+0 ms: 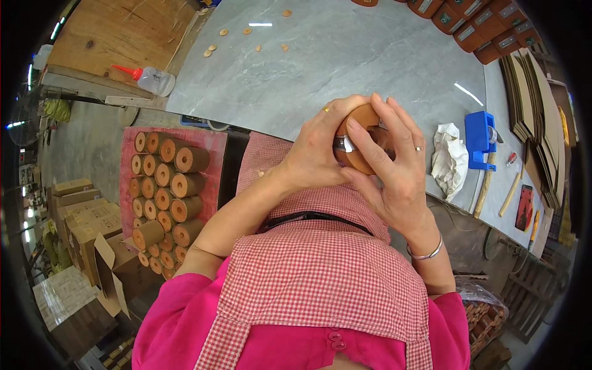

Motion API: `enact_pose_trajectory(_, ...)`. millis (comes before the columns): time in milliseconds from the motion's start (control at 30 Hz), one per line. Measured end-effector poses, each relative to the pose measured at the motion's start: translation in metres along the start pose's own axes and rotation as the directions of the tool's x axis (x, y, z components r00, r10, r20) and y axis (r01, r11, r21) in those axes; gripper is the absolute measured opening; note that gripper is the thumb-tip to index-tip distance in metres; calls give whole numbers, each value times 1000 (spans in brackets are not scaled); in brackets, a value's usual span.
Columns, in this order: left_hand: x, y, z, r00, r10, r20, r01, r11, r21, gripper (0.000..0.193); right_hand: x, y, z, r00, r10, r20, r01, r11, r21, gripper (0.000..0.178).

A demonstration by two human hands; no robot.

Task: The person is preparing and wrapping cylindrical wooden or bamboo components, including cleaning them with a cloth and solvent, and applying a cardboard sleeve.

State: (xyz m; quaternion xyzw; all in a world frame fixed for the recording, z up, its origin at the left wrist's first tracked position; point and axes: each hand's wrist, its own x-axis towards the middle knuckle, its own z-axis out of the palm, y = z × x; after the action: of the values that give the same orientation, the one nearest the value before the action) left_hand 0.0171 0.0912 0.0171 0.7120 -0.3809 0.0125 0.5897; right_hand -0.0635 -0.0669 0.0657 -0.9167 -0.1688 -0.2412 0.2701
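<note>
Both my hands are closed round a small round brown pot [364, 116] with a shiny dark-and-silver band or label on its side. It is held over the near edge of the grey marbled table [308, 68], in front of my checked apron. My left hand [317, 151] grips its left side. Against its right side and top rests my right hand [398, 169], its fingers bent over the pot. Much of the pot is hidden by the fingers, so its far side cannot be made out.
Brown labelled pots [490, 28] stand stacked at the far right, near cardboard sheets [536, 117]. A white cloth [450, 161], a blue tape dispenser [478, 139] and a phone [525, 208] lie on the right. Left are a red-tipped squeeze bottle [154, 81] and stacked brown cylinders [192, 159].
</note>
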Motion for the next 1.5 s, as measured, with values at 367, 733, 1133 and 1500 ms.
enact_pose_trajectory(367,-4,-1,7,1000,16,13,-16,999,34,85,-12,6,7,996,-42,-75,49,994,96,53)
enact_pose_trajectory(733,-8,-4,11,998,65,19,-65,998,-12,84,6,5,-1,976,201,80,-216,885,413,78)
enact_pose_trajectory(1133,-11,-4,7,992,120,38,-120,993,-14,80,3,-3,7,951,308,39,-289,834,470,67)
enact_pose_trajectory(1500,-12,12,4,975,-223,6,223,971,-90,90,-4,2,20,802,596,-41,-407,595,694,32)
